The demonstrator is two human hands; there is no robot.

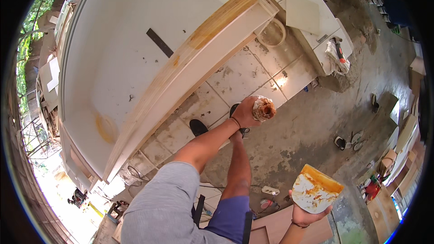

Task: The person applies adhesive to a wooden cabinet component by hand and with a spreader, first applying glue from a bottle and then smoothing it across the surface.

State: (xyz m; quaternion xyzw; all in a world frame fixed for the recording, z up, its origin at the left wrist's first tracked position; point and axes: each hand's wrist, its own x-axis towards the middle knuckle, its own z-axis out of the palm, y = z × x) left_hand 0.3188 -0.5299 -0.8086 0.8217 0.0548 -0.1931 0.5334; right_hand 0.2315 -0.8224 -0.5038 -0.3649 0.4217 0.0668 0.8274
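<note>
My left hand (246, 114) is closed around a crumpled whitish bag (264, 109) with brown paste smeared at its open end. At the lower right, my right hand (306, 217) grips a white plastic spreader (314, 191) by its lower edge, and its upper edge is coated in orange-brown paste. Ahead and to the left stands a large white panel (131, 45) with a raised pale wooden edge strip (190, 47). Yellow-brown smears mark parts of that strip. Both hands are apart from the panel.
A dark flat strip (159, 42) lies on the panel. A hammer (339, 50) on a white cloth-like wrap rests at the end of a white surface (312, 36). Sandals (346, 143) and a white power strip (270, 190) lie on the floor. Boards lean at the right.
</note>
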